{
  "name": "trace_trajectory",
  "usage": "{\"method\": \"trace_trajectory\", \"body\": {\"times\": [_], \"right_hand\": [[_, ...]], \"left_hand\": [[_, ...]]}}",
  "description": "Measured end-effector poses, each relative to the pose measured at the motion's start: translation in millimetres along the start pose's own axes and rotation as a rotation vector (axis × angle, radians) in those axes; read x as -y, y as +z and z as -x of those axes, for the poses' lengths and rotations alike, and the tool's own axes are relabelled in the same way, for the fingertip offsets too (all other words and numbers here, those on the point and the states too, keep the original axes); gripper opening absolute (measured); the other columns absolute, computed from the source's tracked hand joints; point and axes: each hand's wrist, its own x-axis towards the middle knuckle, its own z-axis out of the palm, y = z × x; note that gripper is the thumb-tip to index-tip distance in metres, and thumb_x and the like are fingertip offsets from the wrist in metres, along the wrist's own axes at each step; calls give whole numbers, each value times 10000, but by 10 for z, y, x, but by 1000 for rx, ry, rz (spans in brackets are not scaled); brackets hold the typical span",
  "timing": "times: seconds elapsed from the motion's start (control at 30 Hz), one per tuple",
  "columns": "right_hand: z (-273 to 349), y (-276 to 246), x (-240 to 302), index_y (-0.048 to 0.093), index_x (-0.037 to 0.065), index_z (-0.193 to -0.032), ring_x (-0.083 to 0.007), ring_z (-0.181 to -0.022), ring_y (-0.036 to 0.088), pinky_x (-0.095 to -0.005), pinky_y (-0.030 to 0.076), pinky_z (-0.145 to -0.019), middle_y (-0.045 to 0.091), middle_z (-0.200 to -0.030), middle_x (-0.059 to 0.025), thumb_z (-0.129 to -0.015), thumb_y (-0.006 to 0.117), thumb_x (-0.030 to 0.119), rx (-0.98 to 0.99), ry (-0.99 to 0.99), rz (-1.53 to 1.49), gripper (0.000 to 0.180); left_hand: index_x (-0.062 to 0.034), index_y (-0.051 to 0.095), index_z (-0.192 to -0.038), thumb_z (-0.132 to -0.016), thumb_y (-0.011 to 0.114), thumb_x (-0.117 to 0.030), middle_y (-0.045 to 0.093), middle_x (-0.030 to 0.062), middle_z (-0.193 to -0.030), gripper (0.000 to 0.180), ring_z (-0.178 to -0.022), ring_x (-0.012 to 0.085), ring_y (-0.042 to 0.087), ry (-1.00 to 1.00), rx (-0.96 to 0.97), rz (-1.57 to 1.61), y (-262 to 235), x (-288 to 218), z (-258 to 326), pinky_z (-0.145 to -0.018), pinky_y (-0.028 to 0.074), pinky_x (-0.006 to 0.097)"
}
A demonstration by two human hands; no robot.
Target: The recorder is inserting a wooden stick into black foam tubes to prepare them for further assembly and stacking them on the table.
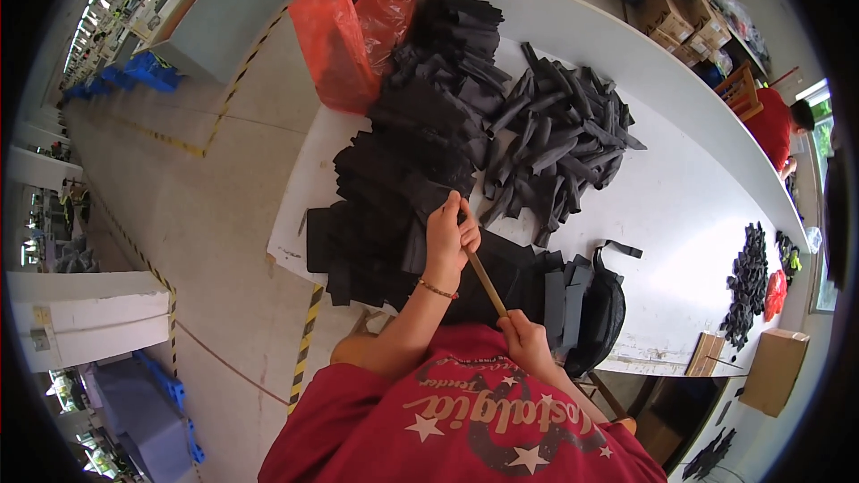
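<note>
A thin wooden stick (484, 279) runs between both my hands above the near edge of the white table (680, 188). My left hand (449, 234) is closed around its far end, together with a black fabric piece (417, 241) at the edge of the flat stack. My right hand (523, 340) grips the near end, close to my red shirt. A heap of rolled black fabric strips (559, 139) lies beyond the hands. Stacks of flat black pieces (407, 152) cover the table's left side.
A red plastic bag (344, 27) stands at the table's far left corner. A black pouch with a strap (601, 309) lies by my right hand. Small black piles (744, 286) and cardboard boxes (774, 371) sit at right. Another person in red (774, 125) works at the far right.
</note>
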Motion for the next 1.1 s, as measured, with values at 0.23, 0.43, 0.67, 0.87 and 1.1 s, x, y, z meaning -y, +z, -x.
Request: {"method": "trace_trajectory", "body": {"times": [0.23,0.43,0.67,0.87,1.1], "right_hand": [[-23,-71,-33,556,-4,-898,-128,-538,480,-291,402,-500,493,-602,-113,-955,544,128,94,225,-244,145],[-114,-1,7,558,2,-883,-153,-528,499,-302,410,-506,507,-605,-132,-957,534,126,69,205,-232,146],[55,2,-4,566,-1,-895,-161,-519,497,-298,402,-501,521,-602,-115,-957,534,122,-57,-83,156,142],[175,-125,-76,576,-8,-904,-65,-538,422,-251,360,-483,463,-598,18,-968,527,129,67,298,-295,159],[-25,-28,-124,577,-13,-908,-106,-522,493,-274,388,-487,534,-589,-74,-952,532,104,-1,135,-98,133]], "left_hand": [[-106,528,-888,-982,476,-436,352,-38,-543,347,-439,83,321,-12,141,156,212,-73,87,-442,285,240],[-89,548,-969,-973,513,-408,363,-36,-596,321,-494,81,334,-96,135,126,66,-15,42,-482,295,261],[-81,547,-970,-1005,456,-349,314,-52,-542,285,-425,67,277,41,17,51,25,-81,33,-421,248,244],[-52,513,-1096,-982,396,-531,478,-10,-728,506,-703,114,518,269,45,237,58,-570,-142,-629,399,250],[-62,573,-1033,-934,599,-359,583,41,-667,314,-588,223,614,-42,155,-155,224,-57,190,-630,526,362]]}}
